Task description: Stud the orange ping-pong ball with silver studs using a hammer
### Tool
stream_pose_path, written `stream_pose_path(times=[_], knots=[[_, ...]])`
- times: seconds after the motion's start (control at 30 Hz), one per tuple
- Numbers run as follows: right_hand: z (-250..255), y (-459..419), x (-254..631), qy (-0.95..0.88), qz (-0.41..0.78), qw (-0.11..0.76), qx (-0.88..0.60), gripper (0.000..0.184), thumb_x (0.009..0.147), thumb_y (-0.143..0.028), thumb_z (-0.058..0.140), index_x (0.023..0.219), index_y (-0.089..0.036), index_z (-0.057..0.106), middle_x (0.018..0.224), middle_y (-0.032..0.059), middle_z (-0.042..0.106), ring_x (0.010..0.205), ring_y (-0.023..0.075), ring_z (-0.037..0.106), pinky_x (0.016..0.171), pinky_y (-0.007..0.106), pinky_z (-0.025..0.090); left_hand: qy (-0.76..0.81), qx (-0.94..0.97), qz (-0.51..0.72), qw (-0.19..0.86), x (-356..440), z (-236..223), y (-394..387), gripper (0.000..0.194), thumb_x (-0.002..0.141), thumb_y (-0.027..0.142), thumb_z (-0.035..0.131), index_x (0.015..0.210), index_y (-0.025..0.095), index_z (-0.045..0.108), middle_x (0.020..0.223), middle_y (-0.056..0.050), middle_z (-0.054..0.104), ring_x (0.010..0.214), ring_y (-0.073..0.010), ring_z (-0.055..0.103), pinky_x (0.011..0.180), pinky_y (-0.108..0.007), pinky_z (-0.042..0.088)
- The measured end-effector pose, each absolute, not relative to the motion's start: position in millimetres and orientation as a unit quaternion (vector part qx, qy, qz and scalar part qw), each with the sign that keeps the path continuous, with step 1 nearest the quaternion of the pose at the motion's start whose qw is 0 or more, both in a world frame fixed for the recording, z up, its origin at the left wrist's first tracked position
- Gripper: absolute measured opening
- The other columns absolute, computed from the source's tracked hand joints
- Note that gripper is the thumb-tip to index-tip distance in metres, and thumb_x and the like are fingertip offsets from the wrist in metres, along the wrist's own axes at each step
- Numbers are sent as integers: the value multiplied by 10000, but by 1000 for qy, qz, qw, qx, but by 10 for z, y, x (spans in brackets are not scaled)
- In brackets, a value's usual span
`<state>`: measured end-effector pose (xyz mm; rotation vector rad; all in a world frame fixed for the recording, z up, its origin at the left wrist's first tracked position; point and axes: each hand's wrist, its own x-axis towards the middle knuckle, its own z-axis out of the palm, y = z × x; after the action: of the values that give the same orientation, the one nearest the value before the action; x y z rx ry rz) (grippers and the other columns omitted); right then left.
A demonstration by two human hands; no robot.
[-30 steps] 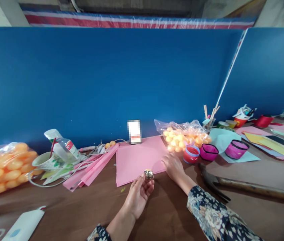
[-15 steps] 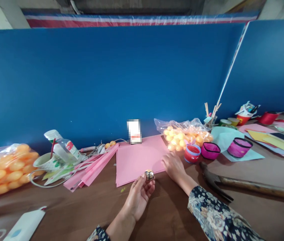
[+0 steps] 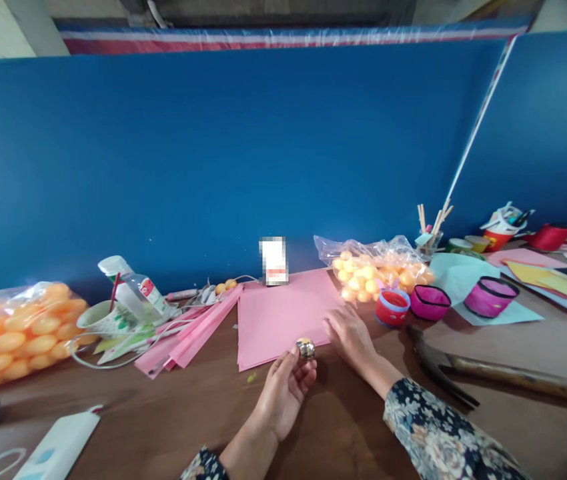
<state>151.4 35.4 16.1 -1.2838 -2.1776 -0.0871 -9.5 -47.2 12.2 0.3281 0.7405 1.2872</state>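
My left hand (image 3: 283, 390) is closed on a small shiny metal ball (image 3: 305, 348), pinched between thumb and fingers just in front of the near edge of the pink paper (image 3: 283, 320). The ball's lower side is partly hidden by my fingers. My right hand (image 3: 353, 340) rests palm down at the right edge of that paper, its fingers lying on the sheet with no object visible under them. A white phone-like screen (image 3: 274, 261), blurred out, stands at the back of the paper against the blue board.
To the right lie a hammer (image 3: 463, 367), magenta rings (image 3: 430, 302), a red pot (image 3: 392, 307) and a bag of orange balls (image 3: 363, 277). On the left are another bag of balls (image 3: 18, 333), pink strips (image 3: 198, 333), a plastic bottle (image 3: 146, 297) and a white power bank-like block (image 3: 61, 443).
The whole view has swung slightly left, so everything sits a little further right. Both hands keep nearly the same pose, and the metal ball stays in my left hand.
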Motion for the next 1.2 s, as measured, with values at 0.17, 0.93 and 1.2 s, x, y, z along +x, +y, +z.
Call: stream_pose_path(times=[0.17, 0.93, 1.2], knots=[[131, 276, 1448, -825, 49, 344, -447, 161, 859, -191, 435, 850, -196, 596, 836, 55, 614, 816, 200, 531, 744, 304, 415, 334, 140, 588, 724, -87, 106, -471, 185, 737, 242, 644, 882, 129, 617, 851, -71, 666, 716, -130, 627, 655, -225, 512], [84, 197, 1365, -821, 204, 343, -408, 157, 871, -229, 430, 861, -201, 584, 826, 30, 614, 787, 173, 558, 698, 274, 421, 350, 132, 583, 721, -89, 47, -452, 175, 729, 231, 654, 864, 133, 598, 811, -72, 662, 702, -138, 635, 652, -235, 517], [42, 209, 1366, -814, 215, 354, -407, 198, 869, -206, 418, 941, -198, 603, 881, 44, 635, 802, 175, 570, 720, 278, 429, 351, 138, 578, 724, -93, 63, -441, 188, 734, 243, 649, 878, 132, 600, 834, -79, 663, 700, -134, 629, 658, -236, 514]])
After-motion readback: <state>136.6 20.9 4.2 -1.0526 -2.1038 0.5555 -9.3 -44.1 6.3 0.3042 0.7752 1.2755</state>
